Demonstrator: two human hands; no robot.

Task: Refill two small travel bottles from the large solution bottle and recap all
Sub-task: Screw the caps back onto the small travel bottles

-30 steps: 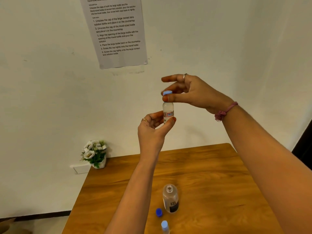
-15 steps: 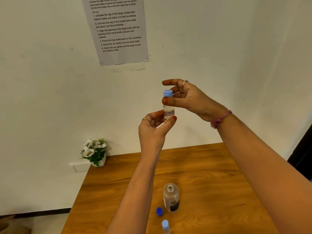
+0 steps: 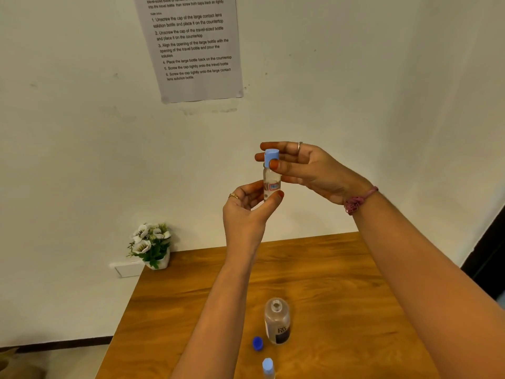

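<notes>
I hold a small clear travel bottle (image 3: 271, 181) upright in the air in front of the wall. My left hand (image 3: 247, 212) pinches its lower body between thumb and fingers. My right hand (image 3: 306, 168) pinches its light blue cap (image 3: 271, 156) with thumb and fingertips. On the wooden table (image 3: 341, 296) below stands the large solution bottle (image 3: 277, 321), open at the top. Its dark blue cap (image 3: 257, 343) lies just left of it. A second small travel bottle (image 3: 268, 367) with a light blue cap stands at the near edge of view.
A small pot of white flowers (image 3: 151, 244) sits at the table's far left corner beside a white wall socket (image 3: 128, 269). A printed instruction sheet (image 3: 195, 45) hangs on the wall above. A dark doorway edge (image 3: 489, 255) is at the right.
My right hand has dropped a little and its fingers have shifted round the light blue cap. My left hand and the bottle have stayed in place.
</notes>
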